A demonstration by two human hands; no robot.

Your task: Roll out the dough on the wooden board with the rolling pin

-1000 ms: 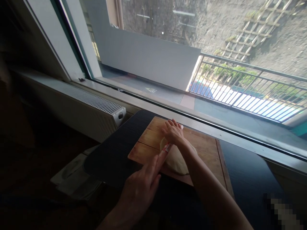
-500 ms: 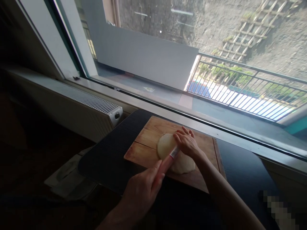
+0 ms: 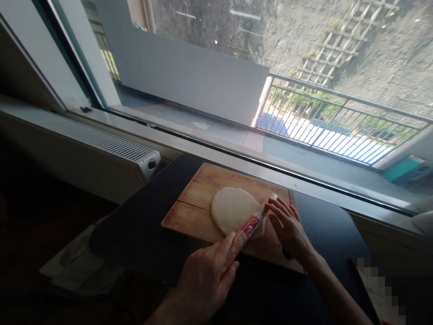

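We seem to roll pale, round dough (image 3: 232, 208) on brown wooden board (image 3: 193, 195): our left hand (image 3: 206, 273) clamps fingers on red-and-white cylindrical pin (image 3: 251, 226); right hand (image 3: 291, 231), fingers apart, touches its end. Next calls for even pressure.

Daylight through the window (image 3: 237, 90) — lower left murky.

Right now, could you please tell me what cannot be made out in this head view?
Near end of the roller: head view, hidden by the left hand.
Part of the dough: head view, covered by the roller.
Object at lower right: head view, pixelated and cut off by the bottom edge.
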